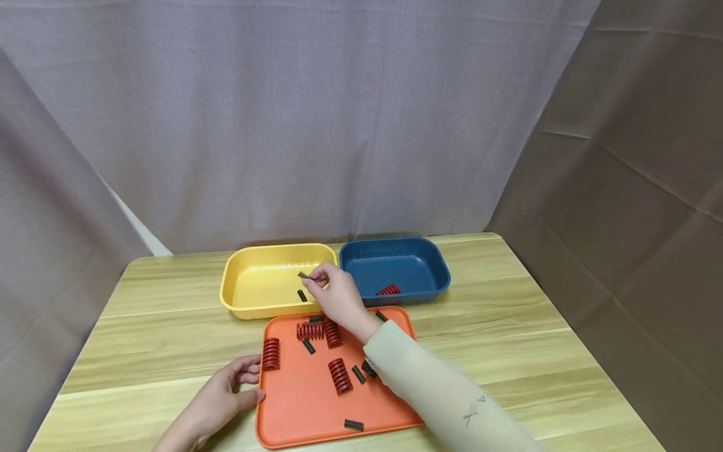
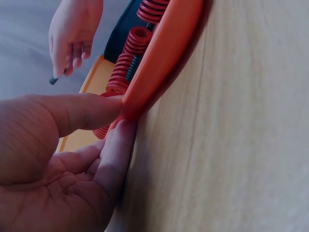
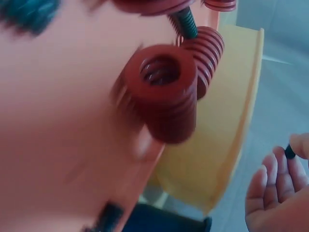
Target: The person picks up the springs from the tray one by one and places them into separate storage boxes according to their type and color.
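My right hand [image 1: 341, 298] pinches a small dark green spring [image 1: 303, 275] between thumb and fingertips, above the yellow bin [image 1: 237, 309]. Inside that bin, near its front wall, lies another dark green spring [image 1: 302, 295]. With thumb and fingers my left hand [image 1: 223, 395] grips the left rim of an orange tray [image 1: 299, 408]; the left wrist view shows the thumb [image 2: 91, 112] at the rim. Thick red springs [image 1: 340, 376] and small dark green springs [image 1: 354, 425] lie scattered on the tray, some partly hidden by the right forearm.
To the right of the yellow bin stands a blue bin [image 1: 436, 287] with a red spring [image 1: 388, 289] in it. All of this is on a wood-grain table [image 1: 497, 326]. Grey curtains [image 1: 316, 125] hang behind and at both sides.
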{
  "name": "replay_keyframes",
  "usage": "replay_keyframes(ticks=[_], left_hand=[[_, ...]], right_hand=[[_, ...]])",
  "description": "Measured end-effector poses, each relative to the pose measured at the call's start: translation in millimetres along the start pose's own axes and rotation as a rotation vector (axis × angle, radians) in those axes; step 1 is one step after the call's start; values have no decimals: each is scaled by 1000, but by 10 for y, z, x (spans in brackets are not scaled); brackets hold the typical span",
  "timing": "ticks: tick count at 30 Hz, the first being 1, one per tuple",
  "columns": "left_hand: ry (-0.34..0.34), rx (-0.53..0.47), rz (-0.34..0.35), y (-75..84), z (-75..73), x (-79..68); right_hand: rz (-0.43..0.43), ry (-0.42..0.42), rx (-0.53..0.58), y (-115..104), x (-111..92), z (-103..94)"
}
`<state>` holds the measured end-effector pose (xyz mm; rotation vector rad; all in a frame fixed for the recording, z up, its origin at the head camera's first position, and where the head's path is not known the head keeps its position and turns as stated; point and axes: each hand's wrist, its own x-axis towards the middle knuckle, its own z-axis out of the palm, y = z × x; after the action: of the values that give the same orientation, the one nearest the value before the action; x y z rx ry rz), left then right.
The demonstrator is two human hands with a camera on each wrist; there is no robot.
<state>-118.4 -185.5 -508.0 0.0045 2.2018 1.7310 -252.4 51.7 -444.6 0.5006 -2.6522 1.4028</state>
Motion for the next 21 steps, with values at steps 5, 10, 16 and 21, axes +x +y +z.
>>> replay_keyframes(ticks=[5,10,16,21], left_hand=[[0,-7,3,-19,-3,9],[2,-11,-2,-13,0,-1],[0,-20,2,-12,-3,-17],[1,-21,-4,-13,-7,0]], right_hand=[[26,63,-1,-5,111,195],[23,101,-79,10,157,319],[41,96,-126,69,161,366],[72,84,-131,99,170,363]])
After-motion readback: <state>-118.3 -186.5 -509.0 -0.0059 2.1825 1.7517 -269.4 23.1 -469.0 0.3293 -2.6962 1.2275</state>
